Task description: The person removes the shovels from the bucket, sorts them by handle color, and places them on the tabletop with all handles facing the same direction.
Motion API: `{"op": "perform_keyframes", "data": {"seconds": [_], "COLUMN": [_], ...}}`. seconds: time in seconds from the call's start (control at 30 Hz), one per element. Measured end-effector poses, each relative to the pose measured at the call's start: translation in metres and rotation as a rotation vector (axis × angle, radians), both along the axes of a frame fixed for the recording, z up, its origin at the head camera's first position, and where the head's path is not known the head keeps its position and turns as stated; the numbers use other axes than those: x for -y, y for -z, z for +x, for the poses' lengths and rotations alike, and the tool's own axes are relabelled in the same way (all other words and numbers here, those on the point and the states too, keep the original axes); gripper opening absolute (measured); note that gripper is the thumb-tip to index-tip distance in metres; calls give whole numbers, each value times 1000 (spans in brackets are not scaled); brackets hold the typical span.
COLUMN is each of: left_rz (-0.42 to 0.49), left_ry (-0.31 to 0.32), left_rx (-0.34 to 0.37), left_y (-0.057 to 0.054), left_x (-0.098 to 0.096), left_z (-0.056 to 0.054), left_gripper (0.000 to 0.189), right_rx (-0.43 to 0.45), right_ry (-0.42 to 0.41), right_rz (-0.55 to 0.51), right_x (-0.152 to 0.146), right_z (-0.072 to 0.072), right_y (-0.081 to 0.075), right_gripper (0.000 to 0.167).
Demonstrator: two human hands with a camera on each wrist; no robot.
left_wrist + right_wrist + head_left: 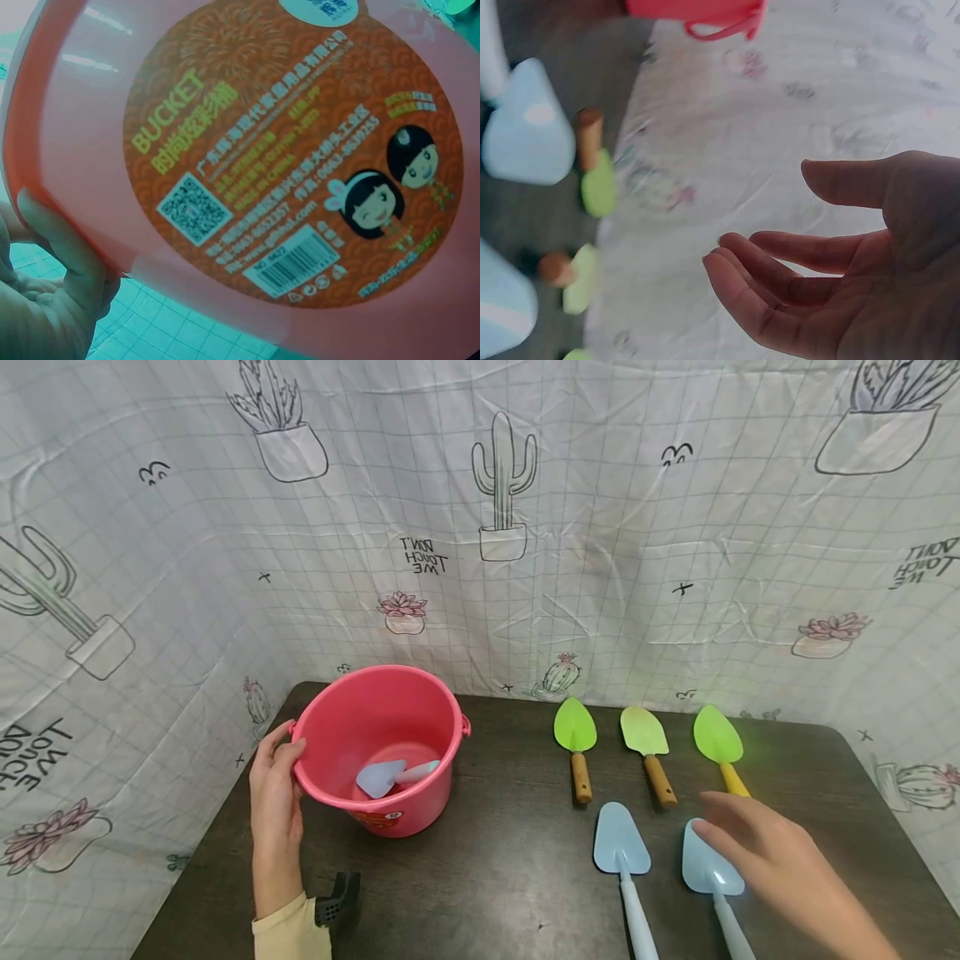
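My left hand [276, 797] grips the rim of a pink plastic bucket [352, 718] at its left side, fingers outside near the handle lug. Inside the bucket lies a small light-blue trowel [381, 777]. In the left wrist view, the bucket's round orange label [292, 165] fills most of the picture, with the thumb on the rim. Above the right side of the table hovers my right hand [776, 860], thumb and fingers apart and nothing between them. It partly covers a light-blue trowel [705, 860] and the yellow handle of a green trowel [717, 735].
Another light-blue trowel [620, 843] lies to the left of the covered one. Behind it are a green trowel [575, 727] and a pale green trowel [642, 732], both wooden-handled. A cactus-print cloth [600, 593] hangs behind the dark table [487, 877].
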State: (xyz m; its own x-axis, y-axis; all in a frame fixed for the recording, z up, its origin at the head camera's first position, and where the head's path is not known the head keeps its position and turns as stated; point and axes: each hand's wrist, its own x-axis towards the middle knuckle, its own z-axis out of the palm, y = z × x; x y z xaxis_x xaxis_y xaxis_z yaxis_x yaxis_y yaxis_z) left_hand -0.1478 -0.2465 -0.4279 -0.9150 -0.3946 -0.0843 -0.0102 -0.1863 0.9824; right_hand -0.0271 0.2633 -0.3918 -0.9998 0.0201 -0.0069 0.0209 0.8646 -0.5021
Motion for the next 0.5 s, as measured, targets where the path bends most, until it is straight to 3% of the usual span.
{"op": "perform_keyframes", "data": {"seconds": [0.5], "left_rz": [-8], "left_ry": [20], "left_rx": [20], "left_y": [1], "left_x": [4], "left_z": [-3], "left_gripper": [49], "right_rx": [-118], "right_ry": [-160], "right_rz": [-141], "right_x": [68], "right_z": [-41], "right_y": [-46], "right_gripper": [42]}}
